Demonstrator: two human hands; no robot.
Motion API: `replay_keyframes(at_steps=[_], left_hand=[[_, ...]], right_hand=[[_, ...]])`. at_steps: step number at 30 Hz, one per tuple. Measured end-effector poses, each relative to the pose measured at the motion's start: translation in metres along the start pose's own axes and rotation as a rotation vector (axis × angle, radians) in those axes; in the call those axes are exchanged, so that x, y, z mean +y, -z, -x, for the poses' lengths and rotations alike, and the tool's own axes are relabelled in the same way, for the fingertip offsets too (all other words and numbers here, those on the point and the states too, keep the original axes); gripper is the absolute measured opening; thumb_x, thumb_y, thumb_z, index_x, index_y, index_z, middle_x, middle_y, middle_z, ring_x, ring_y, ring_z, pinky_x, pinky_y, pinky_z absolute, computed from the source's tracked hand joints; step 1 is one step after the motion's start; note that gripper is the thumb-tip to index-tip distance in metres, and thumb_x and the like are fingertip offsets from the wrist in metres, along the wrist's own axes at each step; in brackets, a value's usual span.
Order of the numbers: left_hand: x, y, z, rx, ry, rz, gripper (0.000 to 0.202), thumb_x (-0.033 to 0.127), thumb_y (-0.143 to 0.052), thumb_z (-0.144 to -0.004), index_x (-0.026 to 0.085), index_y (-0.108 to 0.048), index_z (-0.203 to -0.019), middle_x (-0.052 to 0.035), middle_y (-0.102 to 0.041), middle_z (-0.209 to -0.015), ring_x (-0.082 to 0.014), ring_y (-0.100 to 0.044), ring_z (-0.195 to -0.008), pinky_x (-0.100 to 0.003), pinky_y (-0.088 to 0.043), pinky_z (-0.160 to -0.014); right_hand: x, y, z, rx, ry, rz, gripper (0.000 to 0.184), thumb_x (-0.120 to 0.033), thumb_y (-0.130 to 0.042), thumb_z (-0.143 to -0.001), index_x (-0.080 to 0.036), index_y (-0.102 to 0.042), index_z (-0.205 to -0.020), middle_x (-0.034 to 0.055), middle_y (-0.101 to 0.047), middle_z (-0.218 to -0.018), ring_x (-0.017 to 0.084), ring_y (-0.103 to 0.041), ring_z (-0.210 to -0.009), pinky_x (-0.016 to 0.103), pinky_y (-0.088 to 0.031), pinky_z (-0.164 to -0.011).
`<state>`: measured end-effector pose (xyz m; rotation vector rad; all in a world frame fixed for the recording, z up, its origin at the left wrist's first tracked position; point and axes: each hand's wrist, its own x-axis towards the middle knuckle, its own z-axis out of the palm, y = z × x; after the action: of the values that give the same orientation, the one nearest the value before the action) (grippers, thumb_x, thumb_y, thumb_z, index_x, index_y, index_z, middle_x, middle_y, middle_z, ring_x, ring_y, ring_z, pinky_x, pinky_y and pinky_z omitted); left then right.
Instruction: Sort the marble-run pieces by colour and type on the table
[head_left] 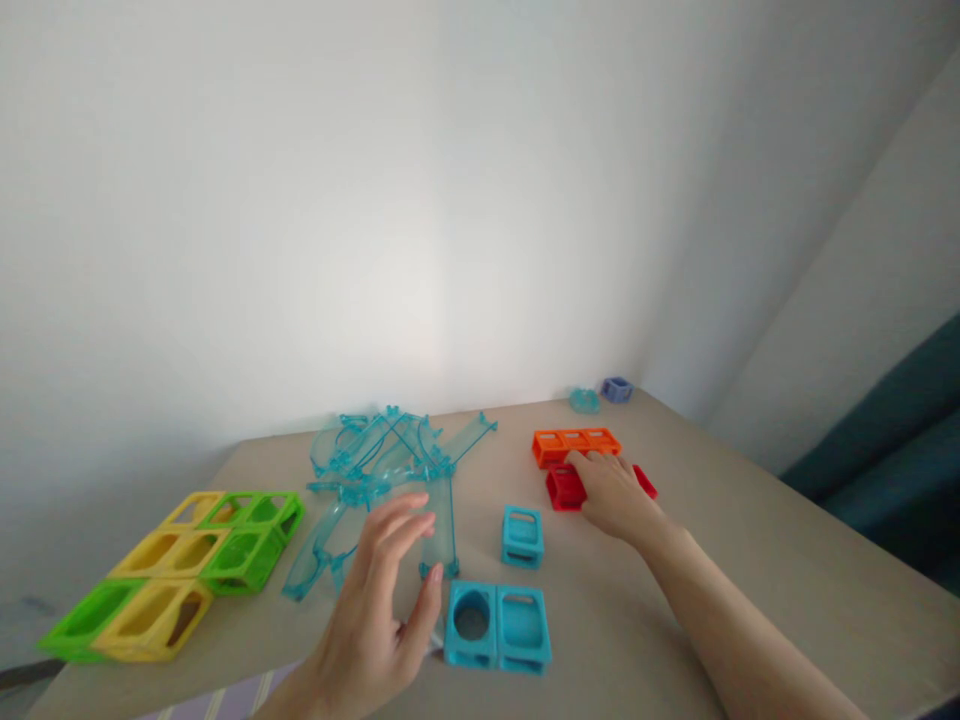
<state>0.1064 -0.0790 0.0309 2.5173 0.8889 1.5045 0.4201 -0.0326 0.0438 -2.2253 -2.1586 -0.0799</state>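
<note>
My left hand (386, 605) hovers above the near part of the table, fingers curved and apart, with nothing in them. Just right of it lie two joined light-blue cube blocks (521, 625), one with a round hole. A single light-blue cube block (523, 536) sits a little beyond them. My right hand (611, 492) reaches forward over a row of red cube blocks (564, 488), fingers bent down around it and hiding its middle. Directly behind the red row is a row of orange cube blocks (577, 443), close to my fingertips.
Clear teal track pieces (397, 470) lie in a pile by the wall. Joined yellow and green cube blocks (180, 560) lie at the left. A small teal piece (583, 400) and a dark-blue block (617, 389) are at the far corner. A dark curtain (892, 460) hangs right.
</note>
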Motion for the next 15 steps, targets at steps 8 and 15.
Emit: replay_keyframes(at_steps=[8, 15], left_hand=[[0.000, 0.001, -0.003, -0.014, 0.002, -0.033, 0.046, 0.000, -0.051, -0.081, 0.016, -0.046, -0.124, -0.0162, -0.049, -0.125, -0.0275, -0.046, -0.123, -0.045, -0.046, -0.098], [0.000, 0.001, 0.001, -0.018, 0.008, -0.030, 0.045, 0.000, -0.051, -0.081, 0.016, -0.048, -0.123, -0.0162, -0.050, -0.125, -0.0281, -0.046, -0.124, -0.045, -0.046, -0.099]], right_hand=[[0.003, 0.003, 0.005, 0.022, 0.013, 0.002, 0.062, 0.001, -0.049, -0.066, -0.023, -0.060, -0.122, 0.0131, -0.058, -0.115, 0.033, -0.051, -0.112, 0.060, -0.021, -0.101], [-0.005, 0.006, -0.006, 0.327, 0.042, -0.209, 0.048, -0.006, -0.049, -0.075, -0.015, -0.062, -0.120, 0.0133, -0.060, -0.117, 0.027, -0.054, -0.112, 0.039, -0.039, -0.099]])
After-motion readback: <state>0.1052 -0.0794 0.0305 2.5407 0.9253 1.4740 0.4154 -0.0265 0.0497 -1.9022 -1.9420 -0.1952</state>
